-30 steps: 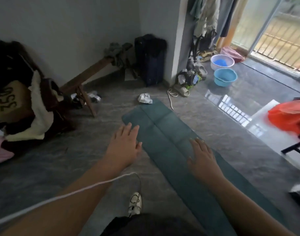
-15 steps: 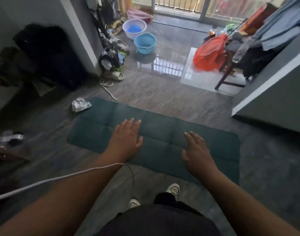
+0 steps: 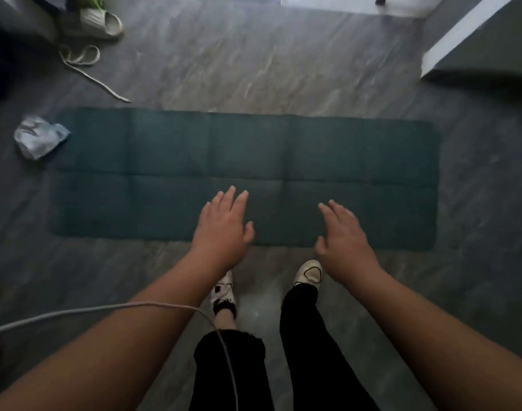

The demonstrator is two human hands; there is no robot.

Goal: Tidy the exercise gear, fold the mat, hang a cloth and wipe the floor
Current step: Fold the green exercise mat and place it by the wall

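From the head view I look straight down on a dark green mat [image 3: 244, 173] lying flat and fully unfolded on the grey floor [image 3: 253, 63], its long side running left to right, with fold creases dividing it into panels. My left hand [image 3: 222, 228] is stretched out above the near edge of the mat, fingers straight and slightly spread, palm down, holding nothing. My right hand [image 3: 344, 235] is held out the same way just to the right of it, fingers extended and relaxed, also holding nothing; I cannot tell whether either hand touches the mat or only hovers over it. Both of my white shoes show below the hands, the left shoe [image 3: 224, 290] and the right shoe [image 3: 308, 272], standing on the floor just short of the mat's near edge, with black trousers [image 3: 310, 351] above them. A white cable [image 3: 105, 310] crosses over my left forearm and drops down in front of the left leg. A crumpled pale cloth [image 3: 38, 137] lies on the floor touching or just beside the mat's far left corner. Farther off at upper left a loose cord [image 3: 84, 60] lies looped on the floor, near a pale sandal [image 3: 104, 23]. A white-edged grey block [image 3: 476, 43] stands at upper right. No container shows in this view.
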